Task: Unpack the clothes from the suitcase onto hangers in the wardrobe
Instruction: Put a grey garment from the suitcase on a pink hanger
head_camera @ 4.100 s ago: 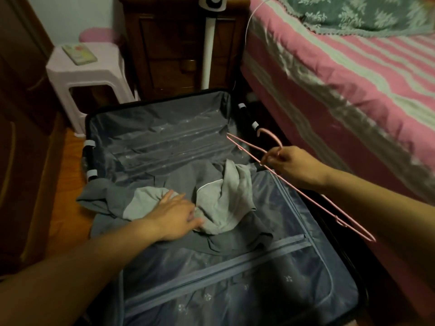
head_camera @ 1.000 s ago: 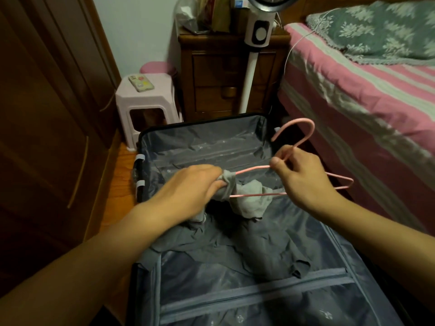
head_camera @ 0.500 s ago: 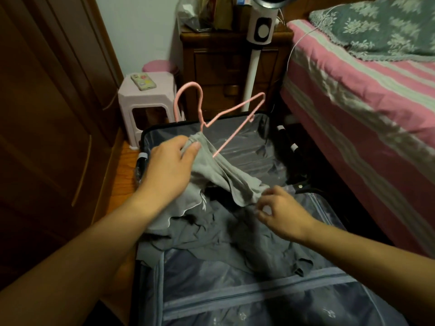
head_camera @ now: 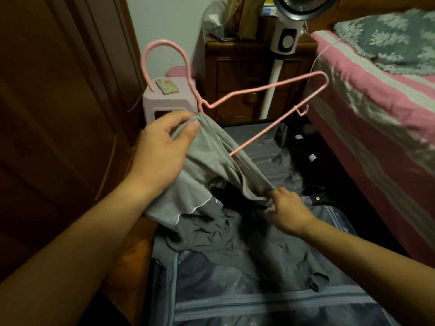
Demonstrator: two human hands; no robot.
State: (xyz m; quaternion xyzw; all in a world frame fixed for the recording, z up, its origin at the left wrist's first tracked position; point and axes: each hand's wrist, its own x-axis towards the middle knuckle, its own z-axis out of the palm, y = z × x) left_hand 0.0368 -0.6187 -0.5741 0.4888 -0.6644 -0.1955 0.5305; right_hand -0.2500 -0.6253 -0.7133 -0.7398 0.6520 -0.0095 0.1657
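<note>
While the left hand (head_camera: 162, 151) bunches the light grey garment (head_camera: 211, 156) against the neck of the pink hanger (head_camera: 259, 89), thumb clamped over the cloth, the right hand (head_camera: 286, 209) pinches the garment's lower edge and pulls it taut, probably to slide it along the wire. Both sit above the open suitcase (head_camera: 259, 302), where darker clothes (head_camera: 235, 245) lie; the wardrobe (head_camera: 58, 114) stands at the left.
</note>
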